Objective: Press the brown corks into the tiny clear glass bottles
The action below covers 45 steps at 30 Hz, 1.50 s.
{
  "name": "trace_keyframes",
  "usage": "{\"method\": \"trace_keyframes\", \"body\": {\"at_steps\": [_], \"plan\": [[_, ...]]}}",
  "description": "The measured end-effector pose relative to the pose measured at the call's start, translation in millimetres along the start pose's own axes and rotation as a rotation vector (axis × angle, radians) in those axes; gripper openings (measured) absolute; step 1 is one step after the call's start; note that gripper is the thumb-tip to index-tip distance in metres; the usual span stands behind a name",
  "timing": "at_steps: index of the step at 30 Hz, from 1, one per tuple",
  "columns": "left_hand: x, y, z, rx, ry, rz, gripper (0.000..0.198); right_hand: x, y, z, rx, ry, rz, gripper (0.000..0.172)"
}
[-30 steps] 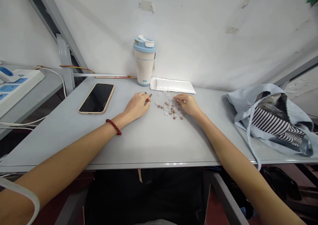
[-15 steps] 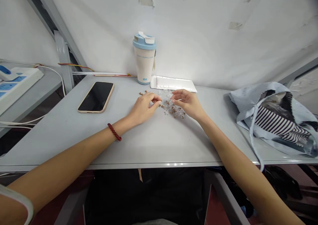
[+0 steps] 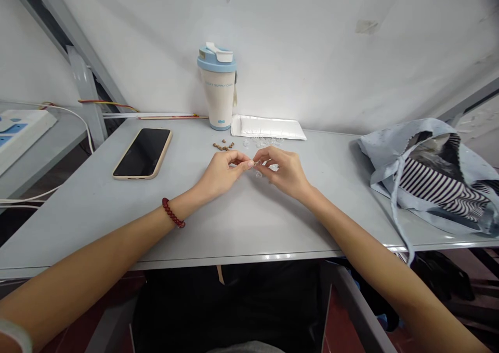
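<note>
My left hand [image 3: 226, 172] and my right hand [image 3: 286, 172] meet fingertip to fingertip above the grey table, both in a pinch. Between them is a small clear piece [image 3: 257, 164], partly covered by the fingers; its exact kind is too small to tell. Several little brown bits [image 3: 223, 146] lie in a loose group behind my left hand. Behind my right hand are scattered clear plastic pieces [image 3: 268, 142]. A few more clear pieces [image 3: 258, 174] show under and between the hands, partly hidden by my right hand.
A flat white packet [image 3: 273, 128] and a lidded cup [image 3: 219, 90] stand along the wall. To the left lies a phone [image 3: 143, 153]. A pale cloth bag [image 3: 429, 181] with a hanging strap occupies the right side. The table's front edge [image 3: 241, 260] runs below my forearms.
My hands, apart before, now touch at the fingertips. More brown bits lie behind my left hand. The mixed brown and clear pile by my right hand no longer shows as before. The view shifted slightly.
</note>
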State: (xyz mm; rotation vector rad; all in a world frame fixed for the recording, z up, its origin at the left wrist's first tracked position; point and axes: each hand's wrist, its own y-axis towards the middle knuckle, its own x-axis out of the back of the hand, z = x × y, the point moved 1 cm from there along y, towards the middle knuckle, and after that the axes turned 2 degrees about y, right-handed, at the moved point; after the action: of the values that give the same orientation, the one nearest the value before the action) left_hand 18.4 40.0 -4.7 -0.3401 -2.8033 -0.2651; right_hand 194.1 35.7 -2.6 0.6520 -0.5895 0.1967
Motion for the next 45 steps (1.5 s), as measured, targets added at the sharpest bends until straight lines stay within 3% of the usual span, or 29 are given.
{"method": "trace_keyframes", "body": {"at_steps": [4,8,12,16,20,25,29,32,35,39,45], "plan": [[0.2,-2,1,0.074,-0.102,0.062,0.023,-3,-3,4,0.023,-0.013,-0.087,0.004],[-2.1,-3,5,0.084,-0.253,0.241,0.035,-4,-4,10,-0.005,0.019,-0.194,0.011],[-3.0,-2,8,0.047,-0.324,0.307,0.036,-6,-4,13,-0.098,0.145,-0.187,0.013],[-2.2,-2,7,-0.009,-0.202,0.307,0.033,-8,-3,10,-0.125,0.18,-0.154,0.012],[-2.8,0,10,-0.097,0.084,0.188,0.029,-6,1,-2,-0.091,0.12,-0.011,0.009],[-4.5,5,16,-0.261,0.381,-0.026,0.025,2,10,-34,-0.036,-0.17,0.004,0.032],[3.7,12,20,-0.277,0.394,-0.11,0.037,4,15,-51,-0.099,-0.347,0.138,0.043],[19.1,20,25,-0.244,0.466,-0.205,0.033,3,16,-54,-0.156,-0.391,0.235,0.046],[36.2,29,32,-0.162,0.537,-0.278,0.029,4,16,-54,-0.137,-0.361,0.251,0.044],[47.8,35,39,-0.087,0.613,-0.283,0.025,5,17,-59,-0.07,-0.303,0.168,0.037],[39.9,35,46,-0.147,0.683,-0.16,0.026,5,17,-65,-0.074,-0.256,0.093,0.029]]}}
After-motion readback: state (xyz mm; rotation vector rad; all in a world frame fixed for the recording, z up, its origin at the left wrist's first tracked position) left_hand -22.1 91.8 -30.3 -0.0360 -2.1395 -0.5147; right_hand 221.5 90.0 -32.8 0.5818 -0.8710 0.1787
